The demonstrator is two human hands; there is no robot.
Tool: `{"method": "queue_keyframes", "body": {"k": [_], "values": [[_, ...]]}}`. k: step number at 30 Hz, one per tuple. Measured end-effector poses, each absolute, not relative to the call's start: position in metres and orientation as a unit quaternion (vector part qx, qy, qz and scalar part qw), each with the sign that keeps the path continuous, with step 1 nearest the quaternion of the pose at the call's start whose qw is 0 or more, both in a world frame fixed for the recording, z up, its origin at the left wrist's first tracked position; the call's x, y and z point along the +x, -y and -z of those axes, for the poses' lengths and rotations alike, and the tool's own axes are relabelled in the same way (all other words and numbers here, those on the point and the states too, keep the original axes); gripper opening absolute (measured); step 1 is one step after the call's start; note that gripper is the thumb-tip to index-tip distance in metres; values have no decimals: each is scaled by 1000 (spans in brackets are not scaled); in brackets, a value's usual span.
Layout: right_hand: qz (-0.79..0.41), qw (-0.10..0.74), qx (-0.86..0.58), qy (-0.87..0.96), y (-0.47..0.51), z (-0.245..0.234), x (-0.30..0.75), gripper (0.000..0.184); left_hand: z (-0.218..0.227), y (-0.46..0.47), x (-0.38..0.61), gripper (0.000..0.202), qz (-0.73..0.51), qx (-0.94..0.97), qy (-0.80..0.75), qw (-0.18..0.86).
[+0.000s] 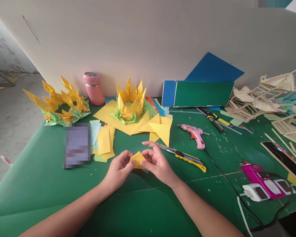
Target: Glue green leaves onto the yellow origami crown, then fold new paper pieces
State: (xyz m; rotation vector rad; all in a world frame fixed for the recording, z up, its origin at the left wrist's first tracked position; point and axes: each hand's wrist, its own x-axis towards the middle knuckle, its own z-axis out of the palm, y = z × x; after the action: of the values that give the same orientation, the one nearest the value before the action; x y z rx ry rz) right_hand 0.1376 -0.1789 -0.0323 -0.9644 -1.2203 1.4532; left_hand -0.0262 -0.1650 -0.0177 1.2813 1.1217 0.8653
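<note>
A small folded yellow paper piece [138, 159] is pinched between both hands just above the green table cover [51, 200]. My left hand [119, 169] grips its left side with curled fingers. My right hand [156, 161] holds its right side, index finger stretched out above it. Behind them lie loose yellow paper sheets [160, 126] and a stack of smaller yellow pieces [104, 143]. A yellow paper crown with green leaves [130, 102] stands farther back.
A yellow utility knife [184, 157] lies right of my hands, a pink glue gun [196, 134] beyond it. Folded yellow flowers [61, 103], a pink bottle [94, 87], blue and green card sheets [202, 92], stick models [263, 97], a power strip [266, 186], and a phone [283, 158] surround the area.
</note>
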Motion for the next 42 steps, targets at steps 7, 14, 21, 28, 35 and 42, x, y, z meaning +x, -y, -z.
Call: {"method": "queue_keyframes", "body": {"k": [7,14,21,28,35,42], "values": [[-528,507,-433,526,176,35,139,24,24,161,-27,39,-395,464,-453,650],[-376,478,-446,657,178,32,139,12,23,162,-27,47,-361,466,-474,654],[-200,481,-424,741,178,36,141,10,23,162,-27,53,-358,446,-491,657],[-148,480,-420,756,179,33,139,10,19,162,-27,51,-365,430,-489,665],[-184,481,-443,734,181,31,136,9,21,162,-25,46,-378,421,-477,672],[-194,485,-453,723,180,33,134,11,17,164,-23,48,-372,416,-461,691]]}}
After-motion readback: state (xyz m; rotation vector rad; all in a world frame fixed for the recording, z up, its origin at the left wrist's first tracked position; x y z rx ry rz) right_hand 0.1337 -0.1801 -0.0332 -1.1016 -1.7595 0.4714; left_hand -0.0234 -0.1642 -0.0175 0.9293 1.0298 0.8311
